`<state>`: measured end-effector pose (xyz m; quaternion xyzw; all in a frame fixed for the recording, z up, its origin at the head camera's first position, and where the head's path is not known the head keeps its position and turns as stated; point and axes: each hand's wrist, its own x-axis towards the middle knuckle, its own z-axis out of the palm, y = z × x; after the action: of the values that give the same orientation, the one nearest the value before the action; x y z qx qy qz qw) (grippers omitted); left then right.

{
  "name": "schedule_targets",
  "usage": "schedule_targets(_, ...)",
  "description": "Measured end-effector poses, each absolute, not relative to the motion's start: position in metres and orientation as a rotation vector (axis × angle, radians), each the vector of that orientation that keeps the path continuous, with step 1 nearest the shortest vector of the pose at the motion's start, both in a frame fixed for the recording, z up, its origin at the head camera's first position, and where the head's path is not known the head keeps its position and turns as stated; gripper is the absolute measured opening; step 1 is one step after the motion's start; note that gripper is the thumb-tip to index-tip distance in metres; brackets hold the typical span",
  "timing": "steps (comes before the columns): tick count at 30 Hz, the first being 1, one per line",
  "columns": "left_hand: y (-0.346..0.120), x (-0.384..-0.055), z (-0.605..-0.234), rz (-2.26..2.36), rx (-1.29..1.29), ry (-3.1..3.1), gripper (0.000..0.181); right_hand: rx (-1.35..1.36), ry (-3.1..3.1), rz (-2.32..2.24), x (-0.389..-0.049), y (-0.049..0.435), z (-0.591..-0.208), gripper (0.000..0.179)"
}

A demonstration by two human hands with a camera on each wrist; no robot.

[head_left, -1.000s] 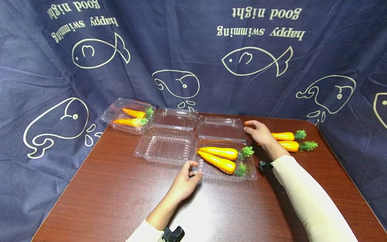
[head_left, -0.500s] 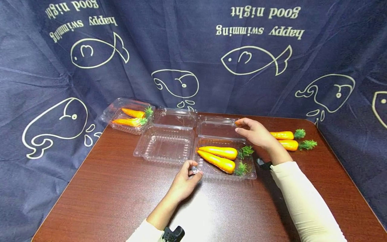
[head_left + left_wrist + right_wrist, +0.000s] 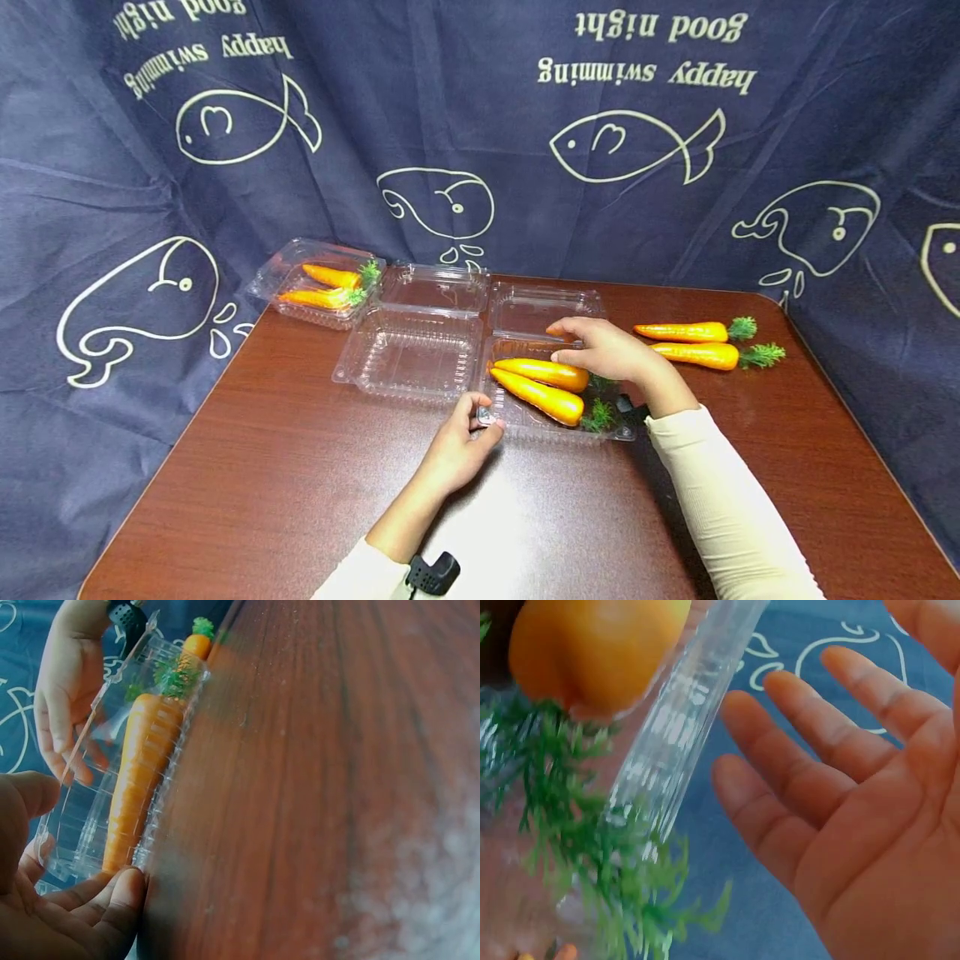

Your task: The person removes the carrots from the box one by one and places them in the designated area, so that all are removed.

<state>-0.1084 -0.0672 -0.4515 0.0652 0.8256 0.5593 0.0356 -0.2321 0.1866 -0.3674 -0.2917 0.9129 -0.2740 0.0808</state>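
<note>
Two toy carrots (image 3: pixel 545 398) with green tops lie side by side in the right-hand clear plastic clamshell box (image 3: pixel 517 421), whose lid (image 3: pixel 543 308) is folded back. My left hand (image 3: pixel 459 446) pinches the box's near left corner between thumb and fingers; the left wrist view shows the fingertips at its rim. Over the back of the same box hovers my right hand (image 3: pixel 611 354), fingers spread with nothing in them. It hides part of one carrot's leafy top in the head view. In the right wrist view, the palm and fingers (image 3: pixel 802 742) face the box wall.
Left of the held box stands a second open clamshell (image 3: pixel 420 354) with nothing in it. A third box (image 3: pixel 300 275) at the far left holds two carrots. Two more carrots (image 3: pixel 693 356) lie on the wooden table (image 3: pixel 315 492) at right. A blue fish-print cloth (image 3: pixel 480 100) hangs behind.
My right hand has moved left and toward me, from beside the open lid to over the carrots in the box. The left hand stays at the box corner.
</note>
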Motion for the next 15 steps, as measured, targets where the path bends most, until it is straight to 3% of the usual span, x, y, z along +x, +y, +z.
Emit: schedule_targets(15, -0.068, -0.108, -0.451, 1.713, 0.236, 2.577, 0.033, -1.03, 2.752, -0.74, -0.228, 0.168, -0.377, 0.033)
